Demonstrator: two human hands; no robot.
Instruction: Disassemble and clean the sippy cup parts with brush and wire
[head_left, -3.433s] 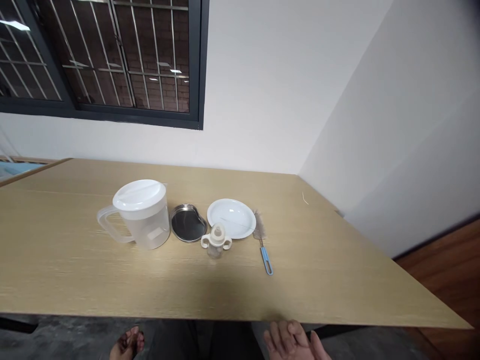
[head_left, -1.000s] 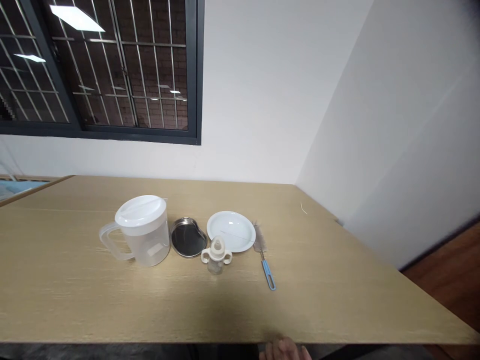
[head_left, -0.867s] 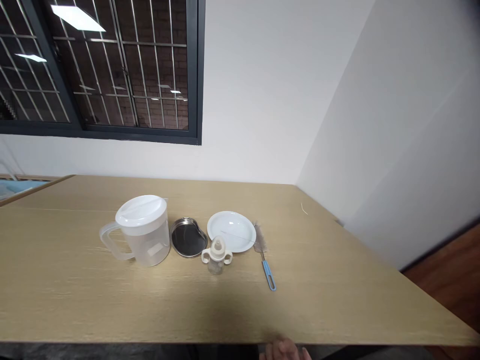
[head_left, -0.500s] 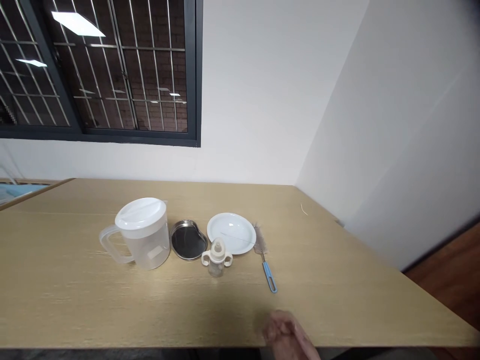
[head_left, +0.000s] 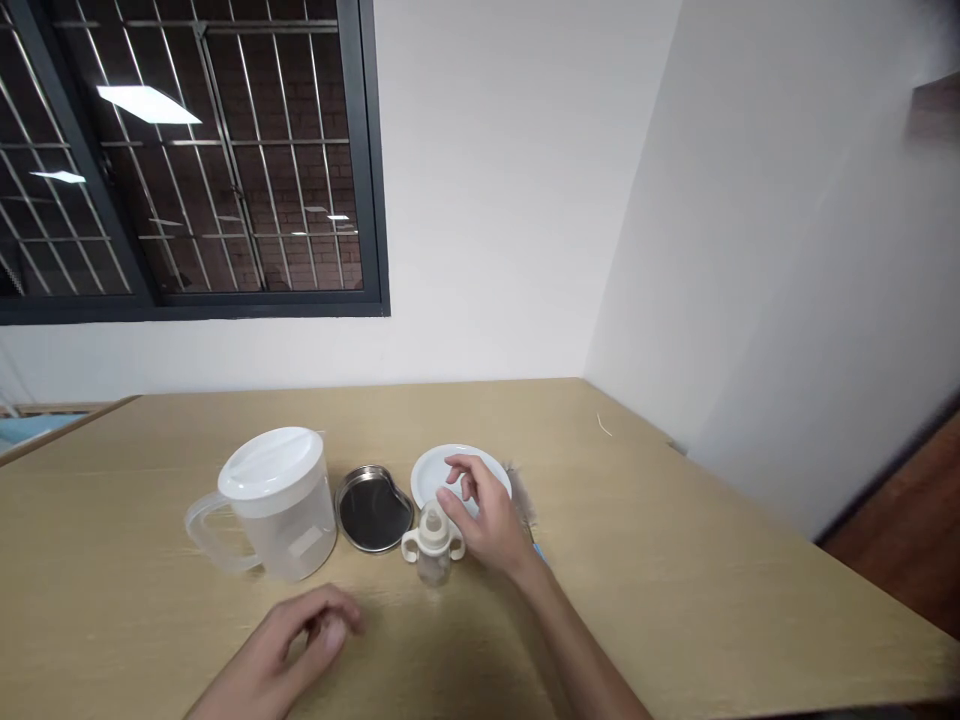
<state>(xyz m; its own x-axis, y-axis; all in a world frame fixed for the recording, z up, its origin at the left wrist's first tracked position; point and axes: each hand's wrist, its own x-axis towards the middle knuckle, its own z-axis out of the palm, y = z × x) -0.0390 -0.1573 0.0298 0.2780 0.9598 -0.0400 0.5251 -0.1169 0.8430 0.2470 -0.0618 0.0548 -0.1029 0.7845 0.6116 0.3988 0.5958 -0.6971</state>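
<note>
A clear baby bottle (head_left: pixel 433 545) with a cream collar and two side handles stands upright on the table. My right hand (head_left: pixel 484 515) hovers just right of its top, over the white plate (head_left: pixel 431 470), with thumb and fingers apart and nothing held. In front of the lidded pitcher (head_left: pixel 281 500), my left hand (head_left: pixel 296 645) is above the table, fingers curved and parted from the thumb, holding nothing. Behind the bottle, to its left, lies a kidney-shaped steel tray (head_left: pixel 373 512). My right hand and forearm partly cover the bottle brush (head_left: pixel 538 551) and the plate.
The wooden table (head_left: pixel 675 590) meets a white wall at the back and another on the right. A thin pale strip (head_left: pixel 604 425) lies near the back right. A barred window (head_left: pixel 225 180) is above at the left.
From the front edge, my right hand has moved forward over the plate beside the bottle. My left hand has come into view in front of the pitcher. The camera view has tilted up somewhat.
</note>
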